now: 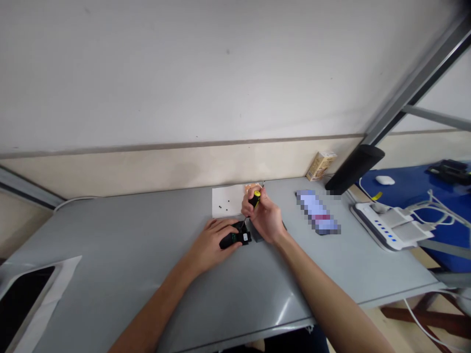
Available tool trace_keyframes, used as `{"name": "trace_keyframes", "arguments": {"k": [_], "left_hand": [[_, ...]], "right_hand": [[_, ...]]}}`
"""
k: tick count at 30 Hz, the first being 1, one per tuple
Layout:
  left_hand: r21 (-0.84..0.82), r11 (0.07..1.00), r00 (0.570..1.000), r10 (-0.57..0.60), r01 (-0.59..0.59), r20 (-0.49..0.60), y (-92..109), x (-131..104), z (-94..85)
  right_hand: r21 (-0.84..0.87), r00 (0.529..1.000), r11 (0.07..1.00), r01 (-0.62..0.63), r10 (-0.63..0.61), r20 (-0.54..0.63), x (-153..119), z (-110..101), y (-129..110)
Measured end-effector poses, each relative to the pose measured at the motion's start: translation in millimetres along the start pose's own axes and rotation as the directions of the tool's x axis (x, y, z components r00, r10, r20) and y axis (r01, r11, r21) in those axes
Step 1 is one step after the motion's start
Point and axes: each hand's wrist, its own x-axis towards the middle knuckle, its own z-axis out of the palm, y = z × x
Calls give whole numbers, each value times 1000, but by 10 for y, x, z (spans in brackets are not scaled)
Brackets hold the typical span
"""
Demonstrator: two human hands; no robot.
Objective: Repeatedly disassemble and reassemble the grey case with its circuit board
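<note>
Watching remotely, I see the right fingers [245, 202] clenched round the screwdriver [254, 200], its shaft slanting down-left to the device [228, 240], held crosswise by the left fingers [222, 228].

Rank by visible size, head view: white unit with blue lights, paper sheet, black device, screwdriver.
1. White unit
2. Paper sheet
3. Black device, partly under left hand
4. Screwdriver, partly hidden by right hand
</note>
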Motion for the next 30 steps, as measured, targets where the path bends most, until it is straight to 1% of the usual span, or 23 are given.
{"name": "trace_keyframes", "arguments": {"k": [5,10,15,20,23,26,30], "left_hand": [[20,1000,1000,-6,6,14,12,5,-11],[11,1000,1000,-13,13,10,24,9,-25],[16,1000,1000,-10,10,9,22,8,-25],[19,1000,1000,-18,18,13,18,4,-22],[22,1000,1000,-22,21,15,21,5,-23],[24,1000,1000,-18,18,11,18,5,-15],[23,999,1000,-22,22,16,-2,3,0]], "right_hand": [[-7,1000,1000,2,-2,31,2,-16,30],[-36,1000,999,17,-17,13,-11,15,27],[-37,999,999,-12,13,36,-18,16,36],[5,999,1000,24,-24,26,-8,11,43],[32,999,999,9,-10,40,-12,23,50],[25,999,1000,-11,10,41,-16,25,49],[23,999,1000,20,-21,35,-19,19,48]]}}
